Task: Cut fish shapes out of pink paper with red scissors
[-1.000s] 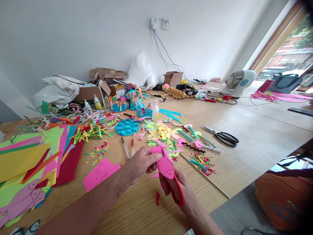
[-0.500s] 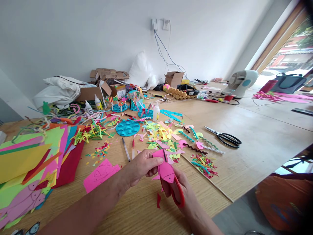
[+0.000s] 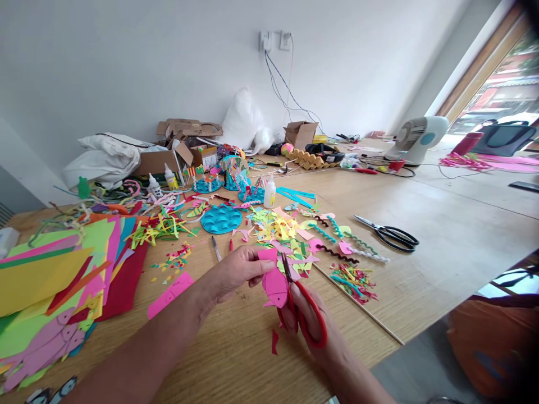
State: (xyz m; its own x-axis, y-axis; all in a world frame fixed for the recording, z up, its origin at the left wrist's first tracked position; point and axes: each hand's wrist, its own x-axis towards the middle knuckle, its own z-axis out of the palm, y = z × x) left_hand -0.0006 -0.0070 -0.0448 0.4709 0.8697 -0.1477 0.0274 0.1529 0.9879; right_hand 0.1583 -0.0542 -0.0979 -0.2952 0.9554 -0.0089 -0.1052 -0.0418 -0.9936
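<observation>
Clearly, left fingers [image 3: 257,271] pinching pink paper fish [image 3: 275,285], right fingers [image 3: 309,313] curled through red scissors [image 3: 312,303].

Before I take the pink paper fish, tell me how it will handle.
The pink paper fish looks thin, so it is probably very light and would likely crease if pushed. It seems fairly stiff, reaching nearly flat beyond the left hand.
</observation>
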